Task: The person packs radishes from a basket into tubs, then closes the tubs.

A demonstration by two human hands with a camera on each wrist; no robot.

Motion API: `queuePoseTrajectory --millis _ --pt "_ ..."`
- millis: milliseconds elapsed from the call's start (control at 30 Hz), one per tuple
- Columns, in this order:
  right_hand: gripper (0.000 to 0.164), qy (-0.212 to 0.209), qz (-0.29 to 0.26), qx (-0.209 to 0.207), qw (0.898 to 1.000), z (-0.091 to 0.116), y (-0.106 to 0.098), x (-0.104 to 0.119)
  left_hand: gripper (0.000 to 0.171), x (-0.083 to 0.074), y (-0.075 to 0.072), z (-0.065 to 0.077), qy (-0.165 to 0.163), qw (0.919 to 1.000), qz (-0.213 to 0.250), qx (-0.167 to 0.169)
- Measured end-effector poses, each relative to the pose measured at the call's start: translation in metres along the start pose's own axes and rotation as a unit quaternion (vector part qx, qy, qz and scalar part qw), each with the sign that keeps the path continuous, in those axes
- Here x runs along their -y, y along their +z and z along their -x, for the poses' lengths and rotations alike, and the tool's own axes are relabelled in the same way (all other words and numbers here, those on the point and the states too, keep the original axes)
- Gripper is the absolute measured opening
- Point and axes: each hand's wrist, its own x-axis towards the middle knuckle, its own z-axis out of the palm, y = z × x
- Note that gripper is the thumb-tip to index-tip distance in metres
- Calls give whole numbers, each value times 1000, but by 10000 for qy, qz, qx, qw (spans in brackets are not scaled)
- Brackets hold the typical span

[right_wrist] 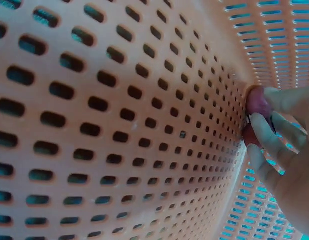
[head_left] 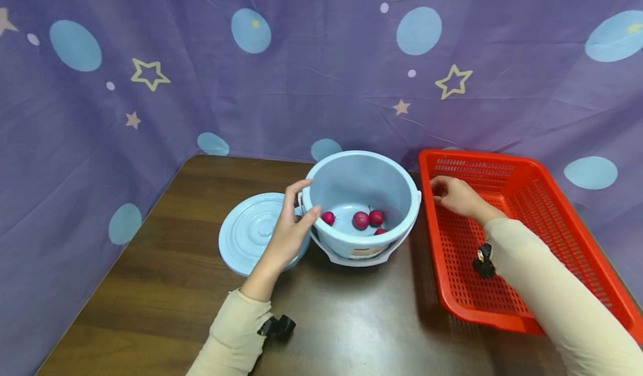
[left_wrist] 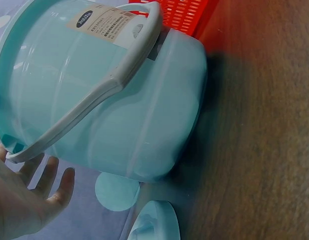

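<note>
A light blue bucket [head_left: 361, 247] stands on the table with several small red radishes [head_left: 360, 220] on its bottom. My left hand [head_left: 288, 228] touches its left rim, thumb and index finger spread; the left wrist view shows the other fingers loosely extended beside the white handle [left_wrist: 102, 95]. Inside the red basket [head_left: 441, 264], at its far left, is my right hand [head_left: 458, 196]. In the right wrist view its fingers close around two radishes, an upper radish [right_wrist: 258, 102] and a lower radish [right_wrist: 249, 135], against the basket wall.
The round blue lid [head_left: 243, 236] lies on the wooden table [head_left: 150, 264] left of the bucket, partly behind the left hand. The basket stands close on the bucket's right. A purple patterned curtain [head_left: 321, 97] hangs behind the table.
</note>
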Motion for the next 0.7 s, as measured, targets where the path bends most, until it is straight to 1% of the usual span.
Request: queuePoseTrajectory --millis 200,433,500,700 --pt "27 205 262 41 9994 0 2 2 57 -1 -1 1 14 10000 11 -8" --pt "31 408 285 91 9987 -3 -1 1 57 -1 1 -1 -46 10000 -21 -9" --pt "30 391 252 63 9989 -5 -3 0 57 -1 1 -2 -47 10000 -5 -17" --pt "24 163 -2 -143 9998 -5 -7 -5 56 -2 2 -2 -87 10000 -37 -16"
